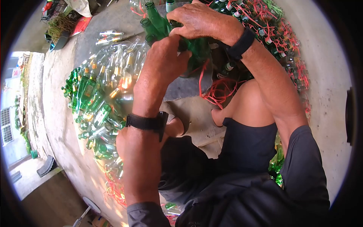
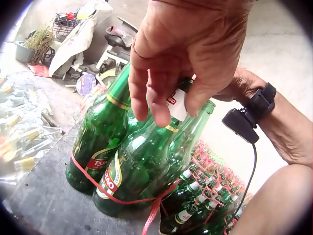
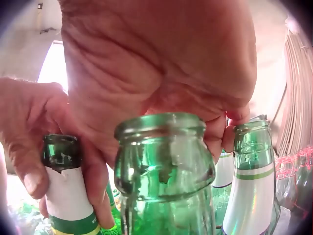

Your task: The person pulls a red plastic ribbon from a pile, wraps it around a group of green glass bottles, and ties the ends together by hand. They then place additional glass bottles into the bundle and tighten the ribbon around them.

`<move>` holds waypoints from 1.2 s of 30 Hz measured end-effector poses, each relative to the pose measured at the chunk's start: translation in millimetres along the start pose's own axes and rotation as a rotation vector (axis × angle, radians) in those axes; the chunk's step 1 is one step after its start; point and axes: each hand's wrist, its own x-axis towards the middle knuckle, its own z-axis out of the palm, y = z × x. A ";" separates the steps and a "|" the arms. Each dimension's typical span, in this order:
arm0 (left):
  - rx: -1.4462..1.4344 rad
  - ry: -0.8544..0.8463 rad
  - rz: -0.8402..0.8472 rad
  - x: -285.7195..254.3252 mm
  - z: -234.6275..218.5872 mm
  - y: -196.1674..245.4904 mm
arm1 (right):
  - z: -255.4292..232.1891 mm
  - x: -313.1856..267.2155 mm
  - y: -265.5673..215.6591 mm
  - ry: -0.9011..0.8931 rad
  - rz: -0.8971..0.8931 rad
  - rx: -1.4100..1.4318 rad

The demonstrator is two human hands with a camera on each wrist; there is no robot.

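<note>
Several green glass beer bottles point(image 2: 139, 166) stand close together on a dark board point(image 2: 46, 196), circled low down by red string point(image 2: 122, 201). My left hand point(image 1: 166, 56) reaches over their tops. In the right wrist view its thumb and fingers pinch a white-labelled bottle neck point(image 3: 71, 191). Above the far side of the bundle is my right hand point(image 1: 204, 20), fingers bent down among the necks. Its palm arches behind a bare bottle mouth point(image 3: 164, 161), with fingertips right beside another bottle point(image 3: 249, 181); I cannot tell whether they grip it.
Loose red string point(image 1: 219, 94) trails off the board near my feet. Clear and green bottles point(image 1: 89, 94) lie heaped to the left. Bottles bound in red string point(image 1: 281, 49) crowd the right side along the wall. A plant pot point(image 1: 58, 43) stands at the back left.
</note>
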 end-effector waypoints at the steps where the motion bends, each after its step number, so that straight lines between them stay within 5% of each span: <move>1: -0.005 0.007 0.003 0.1 0.0 0.8 | -2.1 -2.5 -0.1 0.134 -0.074 0.093; 2: -0.005 0.008 0.003 0.2 0.1 1.0 | -4.4 -4.9 -0.5 0.261 -0.158 0.175; 7: -0.002 0.003 -0.024 1.0 -3.0 5.3 | -4.4 13.9 -1.0 -0.242 0.110 -0.129; 15: -0.001 -0.006 -0.039 0.3 -5.0 5.3 | -15.5 12.8 -5.8 -0.155 0.067 -0.182; 19: 0.022 0.022 -0.023 -1.8 -4.4 3.5 | -63.7 12.0 -17.0 -0.007 0.009 -0.145; 21: 0.023 0.041 -0.008 -3.5 -4.7 2.2 | -76.2 9.7 -14.7 -0.112 0.346 0.045; 27: -0.011 0.033 -0.027 -8.2 -11.8 8.1 | -74.1 -70.2 32.3 -0.338 0.647 0.112; 32: 0.007 0.065 0.011 -8.1 -5.7 3.6 | -32.0 -141.5 36.0 -0.549 0.835 0.048; 36: 0.008 0.080 0.011 -7.6 -5.6 4.7 | 2.6 -183.1 34.1 -0.546 0.828 0.028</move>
